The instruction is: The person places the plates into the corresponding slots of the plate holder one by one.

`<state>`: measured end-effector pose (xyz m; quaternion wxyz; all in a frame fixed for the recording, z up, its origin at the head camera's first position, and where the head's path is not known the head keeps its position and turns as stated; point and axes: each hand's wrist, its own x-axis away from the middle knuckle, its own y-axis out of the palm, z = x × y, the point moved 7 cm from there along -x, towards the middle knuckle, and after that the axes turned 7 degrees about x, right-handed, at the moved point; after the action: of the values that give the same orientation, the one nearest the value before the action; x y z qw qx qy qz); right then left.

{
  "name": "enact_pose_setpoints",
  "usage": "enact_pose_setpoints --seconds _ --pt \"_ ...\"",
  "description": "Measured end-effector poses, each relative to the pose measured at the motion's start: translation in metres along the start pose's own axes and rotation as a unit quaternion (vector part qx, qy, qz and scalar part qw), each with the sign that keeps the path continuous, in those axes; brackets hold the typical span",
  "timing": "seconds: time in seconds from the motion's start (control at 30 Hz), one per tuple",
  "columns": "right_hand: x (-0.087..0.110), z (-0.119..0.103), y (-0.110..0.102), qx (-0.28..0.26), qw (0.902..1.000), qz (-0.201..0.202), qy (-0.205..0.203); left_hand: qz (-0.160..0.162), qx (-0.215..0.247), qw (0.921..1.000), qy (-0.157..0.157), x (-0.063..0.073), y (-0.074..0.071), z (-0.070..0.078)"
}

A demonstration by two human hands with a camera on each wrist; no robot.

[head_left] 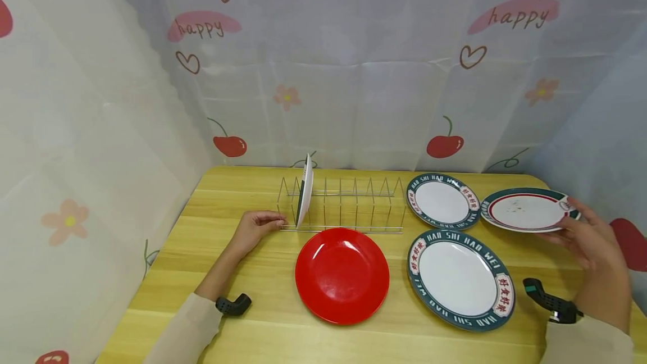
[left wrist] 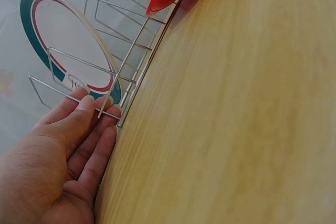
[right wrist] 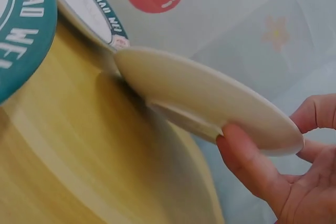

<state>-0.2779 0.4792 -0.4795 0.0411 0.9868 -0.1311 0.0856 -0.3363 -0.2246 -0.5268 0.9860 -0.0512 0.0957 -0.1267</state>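
My left hand (head_left: pixel 256 230) pinches the left front end of a wire plate rack (head_left: pixel 356 228) between thumb and fingers. Upright in the rack, near its left end, stands a white plate (left wrist: pixel 68 40) with a teal rim and red ring. At the far right, my right hand (head_left: pixel 588 235) grips the edge of another white plate (head_left: pixel 528 210) with a teal rim and red ring. That plate is tilted, its held side raised off the table, as the right wrist view shows from below (right wrist: pixel 205 98). Some fingers there lie under it.
A red plate (head_left: pixel 342 276) lies in front of the rack. To its right are a large teal-rimmed plate (head_left: pixel 457 280) and, behind that, a smaller one (head_left: pixel 443 200). The wooden table (head_left: pixel 263 308) is backed by a printed curtain (head_left: pixel 354 100).
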Motion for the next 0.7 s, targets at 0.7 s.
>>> enact_pose_setpoints --seconds 0.7 --pt "0.035 -0.072 0.034 0.055 0.9895 0.043 -0.127 -0.003 0.003 1.0 0.006 0.005 0.007 0.022"
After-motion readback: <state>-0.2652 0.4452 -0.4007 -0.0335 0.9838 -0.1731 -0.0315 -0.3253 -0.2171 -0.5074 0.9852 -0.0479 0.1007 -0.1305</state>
